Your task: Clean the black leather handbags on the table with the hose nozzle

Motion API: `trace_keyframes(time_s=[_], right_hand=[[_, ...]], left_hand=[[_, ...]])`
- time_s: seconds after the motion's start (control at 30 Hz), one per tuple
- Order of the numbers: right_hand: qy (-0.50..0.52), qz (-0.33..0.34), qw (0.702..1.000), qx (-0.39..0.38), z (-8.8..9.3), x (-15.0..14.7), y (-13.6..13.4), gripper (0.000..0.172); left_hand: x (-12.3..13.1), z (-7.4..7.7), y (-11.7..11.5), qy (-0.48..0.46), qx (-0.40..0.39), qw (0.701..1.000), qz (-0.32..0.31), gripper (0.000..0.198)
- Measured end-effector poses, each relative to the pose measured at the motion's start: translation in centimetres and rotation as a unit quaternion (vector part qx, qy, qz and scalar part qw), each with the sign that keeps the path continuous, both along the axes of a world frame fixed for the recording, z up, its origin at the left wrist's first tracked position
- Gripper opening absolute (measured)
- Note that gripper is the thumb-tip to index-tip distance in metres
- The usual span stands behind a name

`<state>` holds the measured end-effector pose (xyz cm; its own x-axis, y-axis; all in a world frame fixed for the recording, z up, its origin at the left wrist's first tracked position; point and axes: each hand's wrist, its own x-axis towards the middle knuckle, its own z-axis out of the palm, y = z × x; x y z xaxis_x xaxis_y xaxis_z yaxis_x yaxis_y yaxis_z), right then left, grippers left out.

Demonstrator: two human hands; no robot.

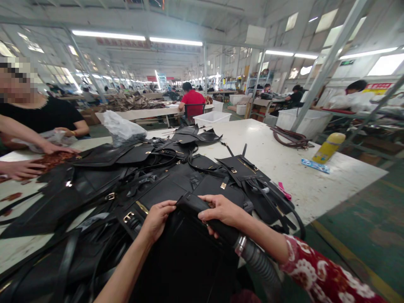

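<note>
My right hand (221,212) is closed around a black hand-held nozzle (225,232), joined by a metal clamp to a grey ribbed hose (260,261). The nozzle's tip lies against the top edge of a black leather bag piece (186,261) close in front of me. At that same edge, my left hand (160,216) pinches the black leather between thumb and fingers. Its lower part is dark and hard to make out. Beyond both hands spreads a heap of black leather bags (173,185) with straps and gold-coloured buckles (128,217).
On the left, a co-worker's hands (25,168) touch reddish-brown pieces (55,162). A white plastic bag (121,126) stands behind the heap. Along the white table's (356,172) right side lie brown straps (288,138), a yellow bottle (330,147) and a blue packet (315,166).
</note>
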<state>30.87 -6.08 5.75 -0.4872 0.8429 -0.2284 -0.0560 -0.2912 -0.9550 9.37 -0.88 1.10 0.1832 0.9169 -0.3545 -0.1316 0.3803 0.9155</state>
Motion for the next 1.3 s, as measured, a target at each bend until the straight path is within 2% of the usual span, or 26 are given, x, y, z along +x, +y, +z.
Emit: trace_keyframes(time_s=[0.1,0.23,0.37,0.43,0.53,0.7,0.97,1.17,1.3], right_hand=[[0.025,-0.013,1.0,0.008,-0.4,-0.6,0.4,0.056],[0.038,-0.02,0.999,0.01,-0.9,-1.0,1.0,0.051],[0.041,-0.099,0.994,0.029,-1.5,-0.9,2.5,0.055],[0.043,-0.114,0.992,0.033,-1.8,-0.5,2.7,0.054],[0.046,-0.12,0.991,0.031,-1.9,0.2,2.0,0.055],[0.035,-0.145,0.989,0.016,-2.0,1.3,-0.2,0.071],[0.028,-0.144,0.989,0.007,-2.0,2.1,-1.6,0.076],[0.024,-0.127,0.992,0.004,-1.4,1.9,-2.3,0.075],[0.021,-0.125,0.992,0.009,-1.6,1.6,-2.3,0.075]], left_hand=[[0.0,-0.1,0.0,-0.021,-0.003,0.999,0.024,0.02],[0.1,-0.3,0.0,-0.045,-0.007,0.999,0.004,0.024],[0.1,-0.5,0.2,-0.042,0.0,0.999,0.01,0.023],[0.2,-0.7,0.4,-0.033,0.01,0.999,0.019,0.023],[0.6,-1.0,0.8,0.002,0.026,0.998,0.05,0.019],[1.3,-1.0,1.1,0.049,0.025,0.997,0.056,0.01],[1.2,-1.0,0.9,0.071,0.063,0.992,0.083,0.006],[1.3,-1.0,0.6,0.068,0.068,0.993,0.07,0.008],[1.3,-1.0,0.5,0.077,0.089,0.989,0.084,0.003]])
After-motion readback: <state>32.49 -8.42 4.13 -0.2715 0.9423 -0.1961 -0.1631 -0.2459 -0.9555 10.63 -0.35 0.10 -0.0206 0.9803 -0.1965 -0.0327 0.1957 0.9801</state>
